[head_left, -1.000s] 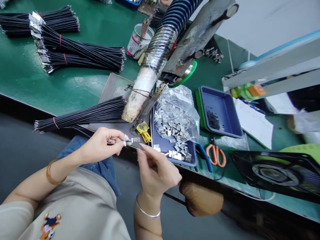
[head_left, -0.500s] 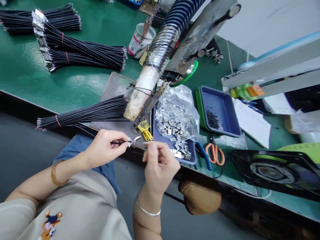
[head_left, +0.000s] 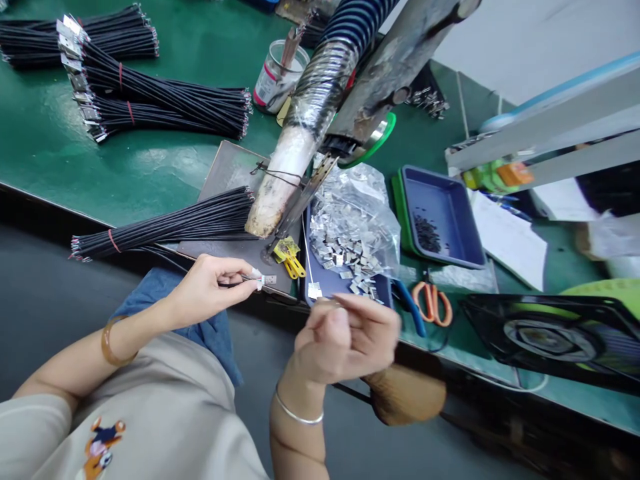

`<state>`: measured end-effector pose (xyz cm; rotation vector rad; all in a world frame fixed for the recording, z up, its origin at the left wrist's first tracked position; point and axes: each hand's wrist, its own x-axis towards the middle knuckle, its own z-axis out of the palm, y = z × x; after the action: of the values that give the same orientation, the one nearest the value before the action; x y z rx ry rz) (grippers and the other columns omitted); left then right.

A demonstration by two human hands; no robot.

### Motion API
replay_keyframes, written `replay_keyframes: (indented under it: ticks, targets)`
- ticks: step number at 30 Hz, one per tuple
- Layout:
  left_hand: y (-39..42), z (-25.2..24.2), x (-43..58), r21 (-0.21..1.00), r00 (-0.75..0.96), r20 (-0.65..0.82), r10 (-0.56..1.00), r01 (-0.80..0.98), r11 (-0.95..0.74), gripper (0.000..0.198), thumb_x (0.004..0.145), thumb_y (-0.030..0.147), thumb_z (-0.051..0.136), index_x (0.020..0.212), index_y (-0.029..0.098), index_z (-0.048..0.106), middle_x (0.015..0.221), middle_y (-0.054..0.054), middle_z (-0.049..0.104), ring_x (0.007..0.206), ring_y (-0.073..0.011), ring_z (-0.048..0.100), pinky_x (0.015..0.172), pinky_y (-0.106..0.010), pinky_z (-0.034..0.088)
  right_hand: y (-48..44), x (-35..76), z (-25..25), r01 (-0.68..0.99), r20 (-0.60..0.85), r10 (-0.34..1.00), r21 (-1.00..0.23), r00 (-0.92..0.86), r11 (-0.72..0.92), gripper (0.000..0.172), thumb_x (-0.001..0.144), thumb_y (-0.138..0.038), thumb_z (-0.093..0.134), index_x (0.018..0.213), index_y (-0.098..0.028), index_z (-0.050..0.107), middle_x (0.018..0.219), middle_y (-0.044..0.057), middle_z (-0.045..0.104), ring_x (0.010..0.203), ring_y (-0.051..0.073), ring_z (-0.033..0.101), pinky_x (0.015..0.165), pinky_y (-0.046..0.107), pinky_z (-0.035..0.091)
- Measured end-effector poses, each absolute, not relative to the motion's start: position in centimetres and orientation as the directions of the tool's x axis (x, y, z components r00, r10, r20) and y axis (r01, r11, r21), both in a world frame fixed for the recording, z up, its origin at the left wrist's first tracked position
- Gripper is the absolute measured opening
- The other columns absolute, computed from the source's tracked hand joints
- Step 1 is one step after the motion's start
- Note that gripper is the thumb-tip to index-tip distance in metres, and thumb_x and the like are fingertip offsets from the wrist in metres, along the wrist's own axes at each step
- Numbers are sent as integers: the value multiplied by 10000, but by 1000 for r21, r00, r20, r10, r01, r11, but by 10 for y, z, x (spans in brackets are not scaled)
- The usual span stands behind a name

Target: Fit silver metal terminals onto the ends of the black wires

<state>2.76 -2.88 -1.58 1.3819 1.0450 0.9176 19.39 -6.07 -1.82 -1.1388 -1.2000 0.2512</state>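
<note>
My left hand is closed in a pinch on a black cable, just past the bench's front edge. A flat silver USB plug sticks out from its fingertips toward the right, with white covering on the fingertips. To the right, my right hand hangs in front of the plug tray, thumb against curled fingers, partly blurred; whatever it pinches, if anything, is hidden. Behind the left hand, a bundle of black cables lies on a grey board. Loose metal plug shells fill the blue tray beside the right hand.
A fume hose and metal post hang over the bench. Near them lie a yellow-handled tool, orange-handled scissors, a bin of small black parts and a black fan. Tied cable bundles lie at back left.
My right hand has moved right, away from the left hand, toward the tray's front edge. The plug in my left hand has turned and now shows its flat face.
</note>
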Motion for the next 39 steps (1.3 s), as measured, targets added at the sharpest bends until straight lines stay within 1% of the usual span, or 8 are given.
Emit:
replay_keyframes:
  ticks: [2, 4, 7, 9, 12, 19, 30, 39]
  targets:
    - [-27, -17, 30, 997, 269, -67, 961, 43, 58, 244, 806, 295, 636, 796, 78, 747, 556, 42, 445, 518, -65, 333, 483, -202, 283, -59, 193, -18, 365, 629, 623, -777, 464, 513, 83, 915, -209, 618, 998, -213, 614, 591, -100, 624, 335, 57, 486, 337, 164, 360]
    - [-25, -17, 31, 996, 250, -86, 965, 5, 88, 232, 795, 295, 646, 770, 85, 741, 548, 41, 446, 513, -62, 331, 474, -196, 274, -58, 193, -20, 409, 618, 656, -783, 433, 469, 95, 944, -189, 601, 1037, -212, 600, 708, -62, 725, 395, 77, 596, 382, 182, 465]
    - [-22, -15, 32, 993, 252, -107, 962, -28, 118, 190, 781, 271, 666, 748, 94, 724, 558, 32, 492, 511, -61, 370, 469, -185, 294, -59, 192, -26, 543, 631, 716, -729, 299, 416, 97, 931, -142, 643, 1005, -204, 633, 871, 7, 793, 666, 156, 773, 609, 273, 643]
    - [-20, -14, 33, 990, 257, -121, 959, -43, 137, 166, 772, 258, 680, 751, 98, 720, 593, 13, 558, 514, -64, 420, 482, -185, 338, -58, 191, -31, 623, 661, 731, -647, 169, 440, 121, 900, -113, 683, 968, -210, 657, 940, 34, 806, 818, 186, 798, 732, 303, 667]
    - [-17, -13, 34, 987, 249, -130, 960, -58, 148, 156, 763, 256, 686, 742, 104, 714, 604, 6, 590, 503, -64, 437, 485, -187, 361, -55, 189, -36, 690, 685, 727, -550, 51, 470, 134, 884, -100, 698, 943, -214, 659, 1004, 63, 809, 904, 194, 795, 765, 293, 663]
    - [-12, -11, 42, 988, 157, -117, 981, -87, 131, 110, 729, 206, 675, 689, 103, 678, 639, -2, 624, 571, -68, 511, 560, -173, 433, -46, 182, -37, 677, 686, 724, -566, 71, 470, 156, 879, -81, 683, 891, -215, 606, 1029, 80, 805, 899, 167, 790, 771, 270, 657]
    - [-9, 0, 43, 987, 134, -115, 984, -97, 129, 87, 718, 182, 664, 670, 110, 671, 627, 5, 629, 556, -59, 502, 539, -162, 434, -41, 180, -28, 681, 693, 718, -556, 64, 476, 154, 875, -107, 699, 890, -233, 613, 1011, 59, 808, 867, 187, 795, 753, 307, 669]
    - [-6, -1, 41, 973, 208, -209, 955, -49, 224, 98, 676, 207, 630, 620, 135, 593, 550, 49, 511, 500, -43, 381, 467, -160, 314, -48, 187, -24, 715, 671, 736, -472, -88, 516, 198, 860, -69, 671, 831, -241, 576, 1094, 75, 797, 834, 180, 797, 745, 283, 676]
